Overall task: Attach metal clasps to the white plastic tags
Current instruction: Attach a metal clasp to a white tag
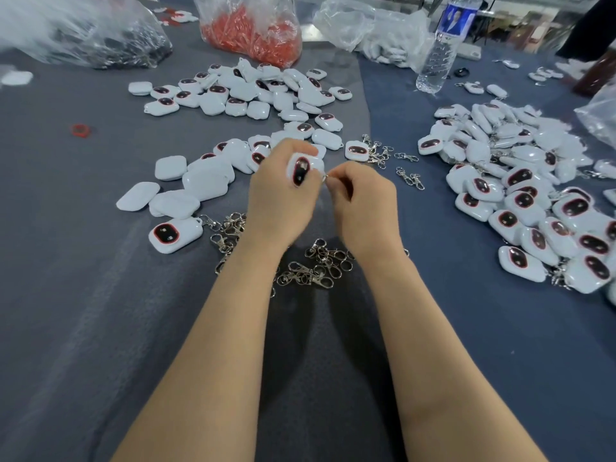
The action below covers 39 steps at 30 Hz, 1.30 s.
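Heaps of white tags [533,201] crowd the grey table [83,295] ahead and right; loose clasps [316,265] lie under both wrists. The left hand [276,208] grips one tag [301,168] above the table, dark face up, long axis pointing away; the right hand [363,201] pinches a clasp [325,176] at its edge.

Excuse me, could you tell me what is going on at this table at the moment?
A person is fitting metal clasps to white plastic tags by hand. The left hand holds one tag above the table, and the right hand pinches a clasp at the tag's edge. Loose clasps lie under the wrists, bare tags are spread behind the hands, and a heap of tags with clasps showing among them sits to the right.
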### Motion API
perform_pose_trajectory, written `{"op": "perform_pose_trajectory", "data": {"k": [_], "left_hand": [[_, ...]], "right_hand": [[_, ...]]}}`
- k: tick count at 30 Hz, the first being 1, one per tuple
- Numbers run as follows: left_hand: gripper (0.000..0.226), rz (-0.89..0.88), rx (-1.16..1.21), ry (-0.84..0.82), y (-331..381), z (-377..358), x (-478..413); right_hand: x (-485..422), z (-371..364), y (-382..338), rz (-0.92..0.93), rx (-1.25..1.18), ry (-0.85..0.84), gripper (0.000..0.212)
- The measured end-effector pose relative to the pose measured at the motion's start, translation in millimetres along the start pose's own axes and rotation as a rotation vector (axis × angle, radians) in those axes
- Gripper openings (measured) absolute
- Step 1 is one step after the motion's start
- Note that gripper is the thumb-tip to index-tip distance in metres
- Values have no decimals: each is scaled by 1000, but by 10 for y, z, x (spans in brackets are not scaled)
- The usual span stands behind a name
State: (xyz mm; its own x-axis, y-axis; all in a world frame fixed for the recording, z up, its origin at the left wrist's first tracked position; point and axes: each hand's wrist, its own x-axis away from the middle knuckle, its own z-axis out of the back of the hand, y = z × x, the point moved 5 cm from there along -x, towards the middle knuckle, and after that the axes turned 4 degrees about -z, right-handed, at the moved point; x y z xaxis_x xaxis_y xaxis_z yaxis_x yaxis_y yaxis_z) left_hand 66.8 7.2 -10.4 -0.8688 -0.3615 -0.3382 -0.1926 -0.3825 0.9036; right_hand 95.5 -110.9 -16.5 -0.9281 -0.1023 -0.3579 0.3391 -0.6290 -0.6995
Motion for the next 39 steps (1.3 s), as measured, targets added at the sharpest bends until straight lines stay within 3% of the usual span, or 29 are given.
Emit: {"op": "perform_pose_trajectory", "data": {"k": [2, 5, 9, 12, 15, 19, 21, 23, 28, 30, 32, 35, 39], "left_hand": [[22, -240, -254, -50, 96, -36, 43], [21, -244, -222, -40, 60, -66, 27], [16, 280, 370, 69, -168, -77, -6], [8, 606, 851, 47, -246, -146, 44], [11, 760, 1161, -55, -236, -209, 76], [18, 846, 1319, -153, -213, -262, 110], [16, 853, 1304, -138, -212, -264, 112], [9, 757, 1099, -63, -237, -221, 80], [19, 80, 153, 43, -37, -11, -9], [21, -145, -105, 2, 73, -24, 25], [22, -254, -244, -45, 108, -74, 56], [18, -155, -118, 1, 42, -63, 9], [6, 452, 675, 70, -198, -117, 19]], "right_hand": [[-6, -26, 32, -8, 42, -44, 15], [7, -32, 39, -23, -11, -49, 11], [15, -25, 29, -94, -267, -47, 9], [-3, 2, 11, -108, -368, -24, 10], [-4, -4, 15, -114, -395, -3, 5], [15, 26, 8, -77, -360, 88, 8], [26, 44, -9, -39, -298, 128, 9], [34, 46, -34, 6, -206, 133, 9], [13, 10, -33, 38, -30, 64, 13], [9, -19, -9, 21, 43, 26, 14], [12, -42, 29, -5, 94, -7, 15], [30, -46, 31, -16, -4, 2, 9], [21, -31, 19, -90, -282, 28, 8]]}}
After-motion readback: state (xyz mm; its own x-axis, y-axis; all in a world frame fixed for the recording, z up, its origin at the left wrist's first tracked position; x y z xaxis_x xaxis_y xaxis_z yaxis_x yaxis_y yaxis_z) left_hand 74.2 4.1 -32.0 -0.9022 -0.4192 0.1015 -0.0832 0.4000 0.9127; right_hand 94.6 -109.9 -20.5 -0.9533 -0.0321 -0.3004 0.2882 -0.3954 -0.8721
